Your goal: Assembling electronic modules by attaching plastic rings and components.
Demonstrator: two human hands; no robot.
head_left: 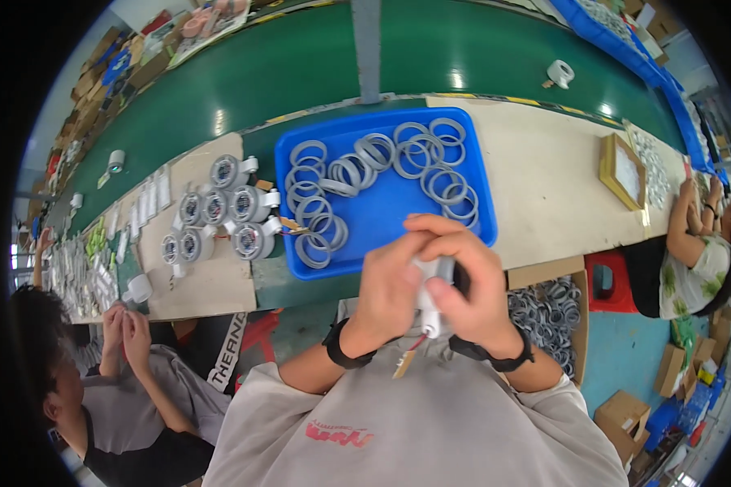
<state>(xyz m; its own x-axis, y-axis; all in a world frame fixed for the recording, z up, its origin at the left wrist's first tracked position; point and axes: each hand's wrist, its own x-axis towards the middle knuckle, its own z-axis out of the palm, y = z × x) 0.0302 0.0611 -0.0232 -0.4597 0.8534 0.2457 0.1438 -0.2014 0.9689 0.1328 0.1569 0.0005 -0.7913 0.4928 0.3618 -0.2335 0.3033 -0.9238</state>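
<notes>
The left hand (391,284) and the right hand (477,284) are both curled closed around one white lamp part (429,312), held up between them at the near edge of the blue tray (386,223), in front of the person's chest; fingers hide much of it, though a rounded grey piece shows beside the right thumb. From its lower end hangs a thin red wire (420,345) with a small tan tab (403,365). The tray lies on the table, holding loose grey rings (374,150) that lean and overlap along its left, far and right sides, while its middle and near part show bare blue bottom. Below the table, just right of the right forearm, a cardboard box (547,270) is heaped with more grey ring-shaped pieces. Farther right on the table, a shallow yellowish box (625,193) holds something white, too small to make out. At the upper right, a long blue bin (664,85) contains many small pale pieces. Left of the tray, round grey lamp heads (250,203) with white arms sit grouped on a cardboard sheet (219,288).
</notes>
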